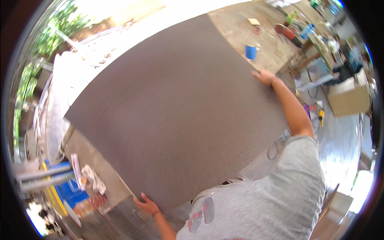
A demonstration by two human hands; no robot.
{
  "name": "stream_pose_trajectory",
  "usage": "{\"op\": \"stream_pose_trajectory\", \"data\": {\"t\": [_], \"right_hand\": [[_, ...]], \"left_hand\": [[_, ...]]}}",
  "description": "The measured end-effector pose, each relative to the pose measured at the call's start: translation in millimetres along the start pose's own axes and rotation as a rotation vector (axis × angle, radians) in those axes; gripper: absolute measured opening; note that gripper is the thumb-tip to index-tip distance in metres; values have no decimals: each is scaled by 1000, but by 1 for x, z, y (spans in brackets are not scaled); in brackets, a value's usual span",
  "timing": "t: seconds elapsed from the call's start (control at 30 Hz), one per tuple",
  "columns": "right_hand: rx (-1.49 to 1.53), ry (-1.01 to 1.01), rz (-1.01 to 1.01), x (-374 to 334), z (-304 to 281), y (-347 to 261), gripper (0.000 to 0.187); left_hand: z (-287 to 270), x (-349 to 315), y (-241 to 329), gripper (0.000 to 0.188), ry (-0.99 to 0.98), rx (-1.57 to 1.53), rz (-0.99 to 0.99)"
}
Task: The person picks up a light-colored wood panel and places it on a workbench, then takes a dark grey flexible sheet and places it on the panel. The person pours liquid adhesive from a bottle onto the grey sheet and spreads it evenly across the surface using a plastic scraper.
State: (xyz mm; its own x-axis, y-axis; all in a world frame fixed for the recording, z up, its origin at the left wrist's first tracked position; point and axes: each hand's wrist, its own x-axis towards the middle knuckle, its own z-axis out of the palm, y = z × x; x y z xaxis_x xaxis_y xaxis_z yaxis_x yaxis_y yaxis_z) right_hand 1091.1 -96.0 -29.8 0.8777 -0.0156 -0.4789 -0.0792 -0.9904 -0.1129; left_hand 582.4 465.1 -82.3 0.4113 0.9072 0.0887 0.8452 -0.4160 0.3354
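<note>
A large flat grey-brown board (172, 104) fills the middle of the view, its near edge close to my body. My left hand (147, 205) grips its left edge near the close corner, the thumb over the top face. My right arm is stretched out, and my right hand (266, 78) holds the opposite edge farther away. The fingers under the board are hidden in both cases. Part of a wooden worktable (276, 50) shows beneath the far right side of the board.
Beyond my right hand a blue cup (251, 52) and a red-and-black power tool (286, 34) rest on the worktable. To the left lie a crumpled white cloth (93, 179) and a blue-and-yellow object (70, 192). A cardboard box (349, 96) stands at the right.
</note>
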Motion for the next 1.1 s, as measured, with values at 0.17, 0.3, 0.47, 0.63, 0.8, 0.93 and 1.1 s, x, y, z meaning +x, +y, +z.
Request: {"op": "stream_pose_trajectory", "data": {"t": [0.17,0.3,0.47,0.63,0.8,0.93,1.1], "right_hand": [[256,278,-56,-32,52,34,69],[249,339,-94,-6,74,13,70],[138,427,38,-5,74,26,70],[-88,512,131,-83,55,-44,61],[-214,410,-79,-112,42,-51,57],[-58,296,-305,-118,27,-32,59],[142,450,-500,-230,22,-74,51]], "left_hand": [[-6,26,2,60,-36,-40,27],[-25,22,-12,62,1,-120,-23],[-24,36,-4,56,-118,-287,-97],[-24,35,-29,57,-195,-285,-105],[-43,40,-35,61,-316,-426,0],[-74,58,-34,74,-350,-539,-51],[-83,131,-95,95,27,-704,-186]]}}
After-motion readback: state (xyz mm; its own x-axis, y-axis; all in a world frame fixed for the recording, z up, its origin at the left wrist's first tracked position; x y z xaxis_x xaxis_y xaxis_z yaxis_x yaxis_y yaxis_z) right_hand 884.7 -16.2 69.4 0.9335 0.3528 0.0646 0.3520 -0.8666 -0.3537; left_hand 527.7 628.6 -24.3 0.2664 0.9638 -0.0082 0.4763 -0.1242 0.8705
